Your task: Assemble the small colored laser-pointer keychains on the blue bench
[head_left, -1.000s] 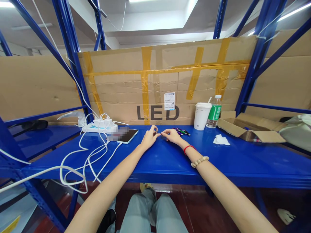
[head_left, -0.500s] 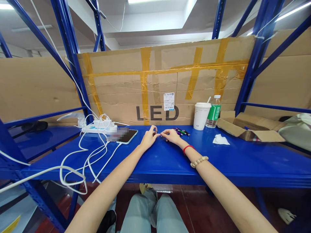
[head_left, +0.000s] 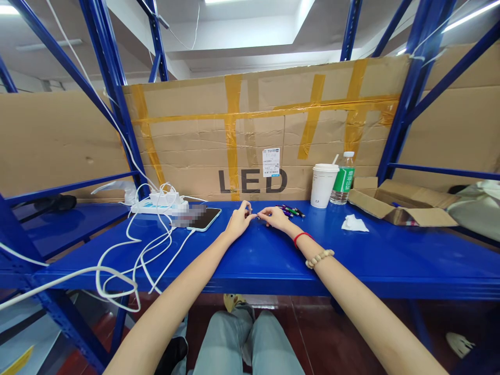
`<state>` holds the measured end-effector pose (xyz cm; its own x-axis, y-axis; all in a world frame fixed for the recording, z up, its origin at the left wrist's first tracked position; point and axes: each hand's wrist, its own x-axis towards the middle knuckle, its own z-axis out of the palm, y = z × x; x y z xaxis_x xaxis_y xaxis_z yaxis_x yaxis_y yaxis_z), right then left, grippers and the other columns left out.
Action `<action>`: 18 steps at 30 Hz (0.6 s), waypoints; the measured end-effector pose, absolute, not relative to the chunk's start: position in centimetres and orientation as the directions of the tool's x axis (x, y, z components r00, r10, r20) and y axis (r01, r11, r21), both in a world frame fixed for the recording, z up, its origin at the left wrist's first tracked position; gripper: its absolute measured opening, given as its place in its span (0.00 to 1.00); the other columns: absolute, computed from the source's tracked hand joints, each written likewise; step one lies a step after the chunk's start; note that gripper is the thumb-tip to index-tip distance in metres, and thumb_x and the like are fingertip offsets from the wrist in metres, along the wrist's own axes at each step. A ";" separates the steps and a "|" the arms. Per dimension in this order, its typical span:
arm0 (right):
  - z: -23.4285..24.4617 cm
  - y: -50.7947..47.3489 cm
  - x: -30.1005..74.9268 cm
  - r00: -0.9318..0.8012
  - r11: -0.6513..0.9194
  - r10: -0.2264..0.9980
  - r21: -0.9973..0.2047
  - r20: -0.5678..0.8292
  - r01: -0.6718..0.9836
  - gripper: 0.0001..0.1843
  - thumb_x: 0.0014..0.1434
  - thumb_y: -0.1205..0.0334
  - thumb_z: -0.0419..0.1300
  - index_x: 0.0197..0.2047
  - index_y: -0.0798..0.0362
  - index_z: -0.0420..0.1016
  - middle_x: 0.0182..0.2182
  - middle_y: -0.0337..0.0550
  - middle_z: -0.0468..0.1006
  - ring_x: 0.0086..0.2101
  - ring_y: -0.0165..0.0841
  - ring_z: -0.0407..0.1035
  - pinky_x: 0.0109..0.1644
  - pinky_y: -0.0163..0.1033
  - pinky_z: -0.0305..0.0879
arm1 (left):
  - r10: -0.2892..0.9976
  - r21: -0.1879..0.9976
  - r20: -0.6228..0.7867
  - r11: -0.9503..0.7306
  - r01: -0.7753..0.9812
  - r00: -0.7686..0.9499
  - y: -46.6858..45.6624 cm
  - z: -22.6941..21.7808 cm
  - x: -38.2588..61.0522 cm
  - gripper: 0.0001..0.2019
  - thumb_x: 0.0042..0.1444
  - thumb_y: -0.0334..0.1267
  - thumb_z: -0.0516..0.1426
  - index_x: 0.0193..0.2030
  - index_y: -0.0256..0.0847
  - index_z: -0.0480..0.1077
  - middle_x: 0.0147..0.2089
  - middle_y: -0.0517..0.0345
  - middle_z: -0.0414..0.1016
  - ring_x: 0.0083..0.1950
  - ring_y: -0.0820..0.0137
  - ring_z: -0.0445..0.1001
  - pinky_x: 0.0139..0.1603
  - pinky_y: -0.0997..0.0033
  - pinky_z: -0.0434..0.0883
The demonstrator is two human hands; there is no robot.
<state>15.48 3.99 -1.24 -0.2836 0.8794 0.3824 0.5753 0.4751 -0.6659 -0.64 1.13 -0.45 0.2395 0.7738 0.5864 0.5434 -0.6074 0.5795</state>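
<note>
Over the blue shelf top [head_left: 250, 260], my left hand [head_left: 237, 221] and my right hand [head_left: 275, 217] meet with their fingertips nearly touching. Fingers and thumb of the left are pinched around something small and dark, too tiny to name. My right hand is pinched as well, and whatever lies between its fingertips is too small to make out. Just behind the right hand lie several pens [head_left: 291, 211] in a loose bunch, partly covered by that hand. A phone [head_left: 206, 219] rests to the left of my left hand.
White cables [head_left: 136, 260] sprawl from a power strip [head_left: 164, 205] at left. At back right stand a paper cup with a straw [head_left: 323, 186] and a water bottle [head_left: 344, 179]. A crumpled tissue [head_left: 354, 223] and an open cardboard box [head_left: 402, 205] lie farther right. Taped cardboard [head_left: 187, 146] walls the back.
The view has shifted very slightly. Both hands keep the same pinched pose close together, and the things on the shelf stay where they were.
</note>
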 end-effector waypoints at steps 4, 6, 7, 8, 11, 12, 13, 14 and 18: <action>-1.4 4.1 15.5 -0.292 0.480 0.877 -0.667 0.381 0.571 0.12 0.53 0.57 0.54 0.32 0.56 0.74 0.27 0.40 0.76 0.16 0.21 0.65 0.21 0.27 0.59 | 0.778 0.580 0.579 -0.604 0.546 0.246 1.2 -0.5 -0.7 0.08 0.49 0.38 0.53 0.35 0.44 0.57 0.22 0.68 0.66 0.23 0.76 0.64 0.30 0.77 0.61; -1.4 4.2 15.5 -0.295 0.482 0.876 -0.665 0.383 0.570 0.13 0.53 0.56 0.54 0.31 0.56 0.74 0.27 0.40 0.75 0.16 0.21 0.64 0.22 0.27 0.60 | 0.774 0.580 0.582 -0.609 0.541 0.249 1.2 -0.5 -0.7 0.08 0.49 0.39 0.53 0.35 0.44 0.57 0.21 0.69 0.65 0.22 0.75 0.64 0.29 0.77 0.60; -1.4 4.2 15.5 -0.296 0.484 0.875 -0.664 0.384 0.571 0.13 0.53 0.56 0.54 0.31 0.56 0.74 0.27 0.40 0.75 0.16 0.21 0.64 0.22 0.27 0.60 | 0.773 0.579 0.582 -0.611 0.540 0.251 1.2 -0.5 -0.7 0.08 0.49 0.39 0.53 0.35 0.44 0.58 0.21 0.69 0.65 0.22 0.75 0.64 0.29 0.77 0.60; -1.4 4.2 15.5 -0.295 0.484 0.875 -0.663 0.385 0.571 0.13 0.53 0.56 0.54 0.31 0.56 0.74 0.27 0.40 0.75 0.16 0.21 0.64 0.22 0.27 0.60 | 0.773 0.578 0.583 -0.612 0.540 0.252 1.2 -0.6 -0.8 0.08 0.49 0.40 0.53 0.35 0.44 0.58 0.20 0.68 0.65 0.22 0.75 0.64 0.29 0.77 0.60; -1.4 4.2 15.5 -0.297 0.487 0.873 -0.661 0.388 0.571 0.13 0.53 0.56 0.54 0.31 0.56 0.74 0.26 0.40 0.75 0.16 0.21 0.64 0.22 0.27 0.60 | 0.768 0.577 0.585 -0.620 0.532 0.260 1.2 -0.6 -0.8 0.07 0.50 0.40 0.53 0.35 0.44 0.58 0.20 0.68 0.65 0.22 0.75 0.64 0.28 0.77 0.60; -1.4 4.2 15.5 -0.299 0.490 0.872 -0.660 0.389 0.570 0.12 0.53 0.56 0.54 0.31 0.56 0.74 0.26 0.40 0.75 0.16 0.21 0.64 0.22 0.27 0.60 | 0.765 0.574 0.589 -0.624 0.531 0.263 1.2 -0.6 -0.8 0.07 0.50 0.39 0.53 0.35 0.43 0.59 0.20 0.68 0.65 0.22 0.75 0.64 0.28 0.77 0.60; -1.4 4.2 15.5 -0.301 0.492 0.870 -0.659 0.390 0.569 0.12 0.53 0.56 0.54 0.31 0.56 0.74 0.26 0.40 0.75 0.16 0.21 0.64 0.23 0.27 0.60 | 0.761 0.569 0.592 -0.627 0.532 0.264 1.2 -0.6 -0.8 0.07 0.50 0.39 0.53 0.35 0.43 0.58 0.20 0.68 0.65 0.22 0.76 0.64 0.28 0.77 0.60; -1.4 4.2 15.5 -0.302 0.493 0.870 -0.659 0.390 0.568 0.12 0.53 0.57 0.54 0.31 0.56 0.74 0.26 0.40 0.75 0.16 0.21 0.64 0.23 0.27 0.61 | 0.759 0.565 0.595 -0.628 0.535 0.264 1.2 -0.6 -0.8 0.07 0.50 0.38 0.53 0.35 0.43 0.58 0.20 0.68 0.65 0.22 0.76 0.64 0.28 0.77 0.60; -1.4 4.2 15.5 -0.300 0.486 0.874 -0.666 0.383 0.565 0.12 0.52 0.57 0.54 0.31 0.56 0.74 0.27 0.40 0.76 0.16 0.21 0.64 0.23 0.28 0.61 | 0.765 0.560 0.591 -0.617 0.553 0.256 1.3 -0.6 -0.8 0.07 0.49 0.37 0.53 0.35 0.44 0.58 0.20 0.69 0.65 0.21 0.76 0.62 0.27 0.78 0.60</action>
<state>15.49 4.23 -1.40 -0.3005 0.8736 0.3827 0.5651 0.4863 -0.6665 -0.82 1.32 -0.64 0.2559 0.7650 0.5910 0.5526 -0.6174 0.5599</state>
